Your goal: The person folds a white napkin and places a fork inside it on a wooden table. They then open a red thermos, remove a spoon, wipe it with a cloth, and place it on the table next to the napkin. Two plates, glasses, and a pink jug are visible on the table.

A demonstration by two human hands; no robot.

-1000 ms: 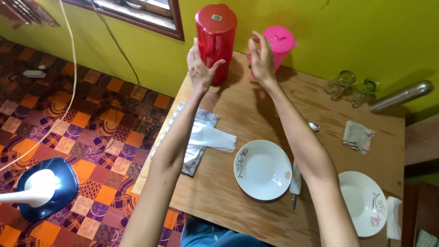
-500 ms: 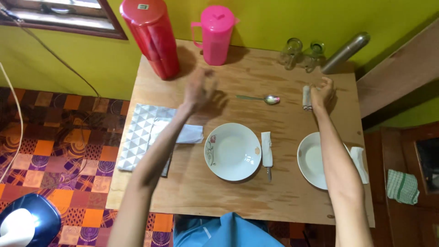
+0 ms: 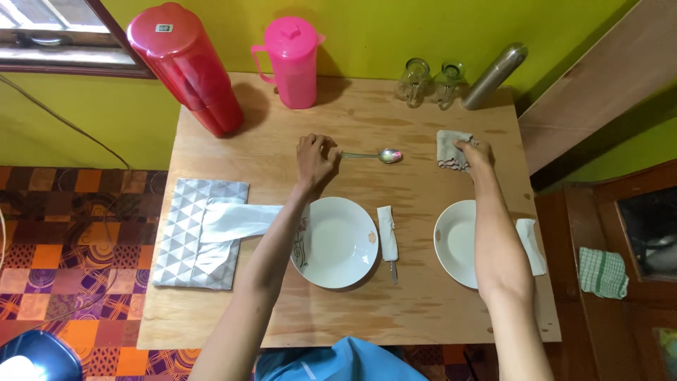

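Your left hand point(image 3: 315, 161) has dropped onto the spoon point(image 3: 374, 154) handle, fingers pinching it on the worktop point(image 3: 233, 296). Your right hand point(image 3: 477, 154) now presses the unfolded cloth point(image 3: 447, 147) flat; glasses point(image 3: 429, 81) stand behind.

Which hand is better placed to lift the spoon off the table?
Left. The left hand already touches the handle end of the spoon, while the right hand is busy gripping the small cloth farther along the table.
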